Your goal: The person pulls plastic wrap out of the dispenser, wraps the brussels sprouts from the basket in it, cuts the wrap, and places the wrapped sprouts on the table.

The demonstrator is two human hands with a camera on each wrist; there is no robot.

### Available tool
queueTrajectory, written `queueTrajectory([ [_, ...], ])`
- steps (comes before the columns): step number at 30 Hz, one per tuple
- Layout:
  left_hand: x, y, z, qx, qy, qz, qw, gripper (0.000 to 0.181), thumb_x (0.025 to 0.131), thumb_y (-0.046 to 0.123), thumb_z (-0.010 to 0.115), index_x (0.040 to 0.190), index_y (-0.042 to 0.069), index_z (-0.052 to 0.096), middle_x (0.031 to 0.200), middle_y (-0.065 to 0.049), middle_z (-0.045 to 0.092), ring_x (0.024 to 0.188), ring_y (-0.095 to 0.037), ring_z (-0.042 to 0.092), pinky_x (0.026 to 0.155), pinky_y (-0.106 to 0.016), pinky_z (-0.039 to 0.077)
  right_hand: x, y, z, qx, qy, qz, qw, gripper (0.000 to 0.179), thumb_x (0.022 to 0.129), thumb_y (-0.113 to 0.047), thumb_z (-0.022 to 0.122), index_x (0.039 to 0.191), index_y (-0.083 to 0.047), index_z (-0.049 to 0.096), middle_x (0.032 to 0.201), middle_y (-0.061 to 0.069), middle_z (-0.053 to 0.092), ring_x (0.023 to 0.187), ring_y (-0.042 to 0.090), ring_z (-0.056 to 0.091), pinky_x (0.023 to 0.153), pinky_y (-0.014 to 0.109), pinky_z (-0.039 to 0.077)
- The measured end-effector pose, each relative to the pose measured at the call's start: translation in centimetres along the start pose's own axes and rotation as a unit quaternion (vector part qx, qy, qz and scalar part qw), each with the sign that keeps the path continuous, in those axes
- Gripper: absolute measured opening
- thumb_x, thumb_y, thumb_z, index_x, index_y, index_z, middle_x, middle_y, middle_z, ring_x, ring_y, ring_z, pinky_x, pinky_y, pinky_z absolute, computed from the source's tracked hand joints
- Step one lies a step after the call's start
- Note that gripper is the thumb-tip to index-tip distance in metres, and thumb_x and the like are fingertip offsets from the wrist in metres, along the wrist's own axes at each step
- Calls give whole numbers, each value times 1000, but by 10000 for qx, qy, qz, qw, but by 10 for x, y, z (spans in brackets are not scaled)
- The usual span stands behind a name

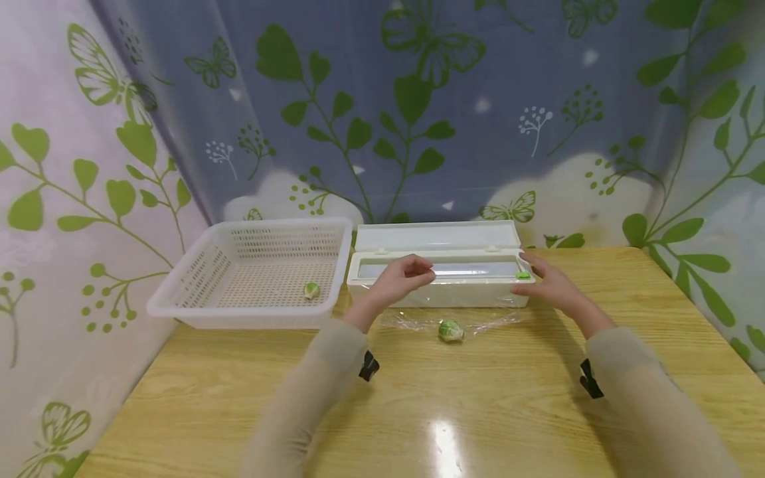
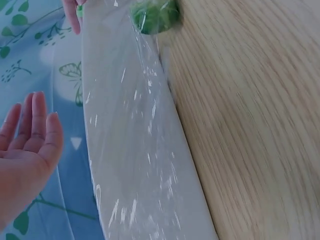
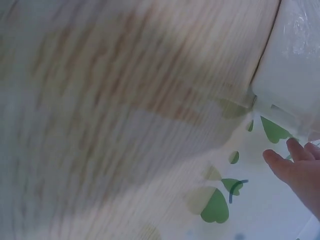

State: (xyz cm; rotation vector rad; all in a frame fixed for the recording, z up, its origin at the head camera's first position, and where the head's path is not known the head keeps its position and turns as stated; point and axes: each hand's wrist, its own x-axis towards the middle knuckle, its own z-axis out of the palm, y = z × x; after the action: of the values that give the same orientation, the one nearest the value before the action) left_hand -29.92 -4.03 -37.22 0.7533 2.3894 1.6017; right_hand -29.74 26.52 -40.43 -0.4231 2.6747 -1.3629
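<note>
A small round green-and-white Brussels sprout (image 1: 450, 330) lies on the near side of the table, in the loose end of a sheet of clear plastic film (image 1: 490, 323); whether the film runs under or over it I cannot tell. The film drapes down the near wall of a long white plastic dispenser box (image 1: 442, 295), whose white lid (image 1: 439, 236) stands raised on the far side. So the film looks drawn out, but no cut shows, and the sprout seems not yet wrapped.

The person's left hand (image 1: 403, 282) is above the box, fingers loosely bent, holding nothing. The right hand (image 1: 552, 285) is at the box's right end, thumb and fingers spread beside a bright green plastic slider (image 1: 522, 275); it grips nothing that I can make out, and contact is unclear.

To the left, a second green-and-white sprout (image 1: 311, 290) sits unwrapped in a white perforated plastic basket (image 1: 239, 311). Everything stands on a yellowish wood-grain table (image 1: 508, 411).
</note>
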Motion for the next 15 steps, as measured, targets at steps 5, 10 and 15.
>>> queueTrajectory([
  [5,7,21,13,-257,-127,76,9996,31,76,21,52,102,4,48,90,-2,51,80,-9,48,67,-24,39,2,-2,2,29,48,-33,10000,76,69,-27,60,127,-8,14,129,17,4,111,37,9,84,50,17],
  [10,16,31,26,-443,-184,159,9987,29,75,17,54,100,4,48,91,-3,52,80,-10,49,68,-22,39,3,1,3,-113,205,-135,9996,75,68,-28,60,126,-7,17,129,16,4,111,37,11,84,49,16],
  [15,26,33,39,-591,-215,115,9980,30,75,18,54,101,5,48,91,-2,51,79,-8,48,67,-22,39,3,5,5,-468,238,-137,9985,76,67,-33,60,125,-4,20,130,12,1,113,35,8,84,50,14],
])
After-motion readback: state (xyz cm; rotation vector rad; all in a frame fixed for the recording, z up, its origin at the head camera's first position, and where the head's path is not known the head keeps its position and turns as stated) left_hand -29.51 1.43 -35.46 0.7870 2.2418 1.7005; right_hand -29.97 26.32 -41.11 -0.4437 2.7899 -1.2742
